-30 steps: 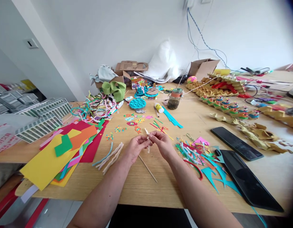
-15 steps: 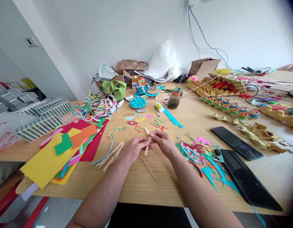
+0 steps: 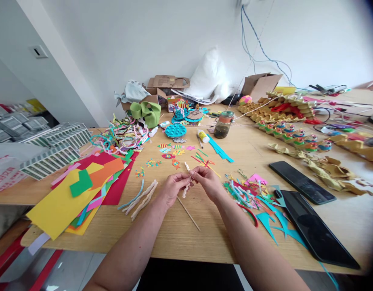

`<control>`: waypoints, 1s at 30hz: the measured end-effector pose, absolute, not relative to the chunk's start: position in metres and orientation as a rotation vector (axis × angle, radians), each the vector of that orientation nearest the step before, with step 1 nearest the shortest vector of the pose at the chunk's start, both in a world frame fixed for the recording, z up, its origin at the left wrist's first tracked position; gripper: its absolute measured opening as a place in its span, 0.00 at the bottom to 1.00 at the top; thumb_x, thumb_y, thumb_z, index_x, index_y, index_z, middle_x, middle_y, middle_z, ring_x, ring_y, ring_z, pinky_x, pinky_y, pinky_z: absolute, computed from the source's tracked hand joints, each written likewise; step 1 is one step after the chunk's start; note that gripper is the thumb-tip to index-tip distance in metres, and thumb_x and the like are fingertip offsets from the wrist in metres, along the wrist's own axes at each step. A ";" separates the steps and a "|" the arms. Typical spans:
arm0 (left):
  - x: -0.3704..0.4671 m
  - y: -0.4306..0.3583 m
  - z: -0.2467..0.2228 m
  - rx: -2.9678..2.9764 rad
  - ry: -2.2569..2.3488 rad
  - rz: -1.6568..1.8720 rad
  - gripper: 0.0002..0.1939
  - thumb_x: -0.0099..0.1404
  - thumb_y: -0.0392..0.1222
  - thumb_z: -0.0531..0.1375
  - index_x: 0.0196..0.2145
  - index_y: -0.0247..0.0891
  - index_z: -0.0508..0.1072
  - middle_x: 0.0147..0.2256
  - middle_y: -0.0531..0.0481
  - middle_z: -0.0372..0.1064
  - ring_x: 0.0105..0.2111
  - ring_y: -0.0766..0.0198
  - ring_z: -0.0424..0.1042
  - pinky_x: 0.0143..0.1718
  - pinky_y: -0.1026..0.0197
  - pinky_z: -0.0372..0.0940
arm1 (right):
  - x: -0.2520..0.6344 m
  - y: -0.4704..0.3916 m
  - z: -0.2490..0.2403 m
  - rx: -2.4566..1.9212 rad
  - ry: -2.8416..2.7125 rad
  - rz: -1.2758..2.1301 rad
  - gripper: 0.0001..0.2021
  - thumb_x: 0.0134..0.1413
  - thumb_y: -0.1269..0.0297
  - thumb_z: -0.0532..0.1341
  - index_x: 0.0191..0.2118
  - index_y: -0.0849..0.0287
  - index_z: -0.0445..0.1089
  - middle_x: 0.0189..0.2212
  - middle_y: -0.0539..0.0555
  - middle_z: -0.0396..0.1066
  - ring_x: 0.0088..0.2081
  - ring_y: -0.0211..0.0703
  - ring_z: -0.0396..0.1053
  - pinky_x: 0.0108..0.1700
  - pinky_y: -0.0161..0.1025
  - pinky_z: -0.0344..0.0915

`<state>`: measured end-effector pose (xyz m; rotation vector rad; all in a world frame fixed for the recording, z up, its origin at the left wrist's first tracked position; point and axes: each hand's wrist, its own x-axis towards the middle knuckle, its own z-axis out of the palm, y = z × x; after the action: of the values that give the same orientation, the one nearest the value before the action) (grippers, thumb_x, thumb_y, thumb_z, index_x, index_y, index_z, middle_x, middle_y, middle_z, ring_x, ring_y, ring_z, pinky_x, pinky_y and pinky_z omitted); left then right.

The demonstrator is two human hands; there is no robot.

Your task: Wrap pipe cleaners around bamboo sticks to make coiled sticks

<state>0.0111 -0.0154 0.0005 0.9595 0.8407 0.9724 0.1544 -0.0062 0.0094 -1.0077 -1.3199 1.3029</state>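
Pipe cleaner (image 3: 187, 166), the white one: where is it in the head view, and have I got a proper grip?

Between your two hands, above the table (image 3: 165, 242). Ends poke out top and bottom, middle hidden by your fingers. Your left hand (image 3: 177, 186) has thumb and fingers pinched together on it; your right hand (image 3: 204, 180) pinches it too, just above. No visible gap at either pinch.

What's done?

The visible ends look kinked or wound; too small to say which. The fish (image 3: 176, 163) beyond your hands look cut out, with stripes or spots on several. I'd count those as finished or nearly so.

What's left?

My read: your piece is partway, since both hands are on it and it isn't set down. Three loose pipe cleaners (image 3: 145, 201) lie by your left forearm, longer and only gently wavy, so I'd call them unworked. The stick (image 3: 189, 214) lies bare on the table, nearest your left hand, with nothing wound on it. Scraps (image 3: 242, 196) sit past your right forearm, probably offcuts.
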 end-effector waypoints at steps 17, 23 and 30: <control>0.011 -0.015 0.002 0.898 0.856 0.977 0.12 0.48 0.43 0.66 0.27 0.31 0.75 0.25 0.48 0.69 0.24 0.70 0.64 0.27 0.66 0.56 | 0.152 -0.007 0.012 -1.128 -1.404 1.185 0.19 0.45 0.47 0.59 0.22 0.61 0.65 0.18 0.48 0.63 0.21 0.33 0.56 0.24 0.33 0.53; 0.012 -0.016 0.003 0.899 0.843 0.960 0.12 0.47 0.43 0.67 0.26 0.31 0.75 0.24 0.48 0.69 0.24 0.69 0.64 0.28 0.65 0.56 | 0.152 -0.005 0.008 -1.143 -1.446 1.160 0.20 0.43 0.46 0.61 0.22 0.61 0.63 0.18 0.49 0.63 0.20 0.34 0.58 0.23 0.33 0.53; 0.014 -0.016 0.001 1.002 0.876 0.986 0.13 0.48 0.46 0.66 0.24 0.31 0.73 0.22 0.50 0.67 0.22 0.70 0.62 0.26 0.65 0.54 | 0.149 -0.008 0.005 -1.261 -1.601 0.909 0.16 0.50 0.52 0.57 0.22 0.59 0.61 0.17 0.49 0.64 0.19 0.35 0.59 0.22 0.33 0.54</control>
<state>0.0138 -0.0161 0.0009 1.0019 0.8755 0.9861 0.1492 -0.0078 0.0046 -1.2606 -1.6007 0.9094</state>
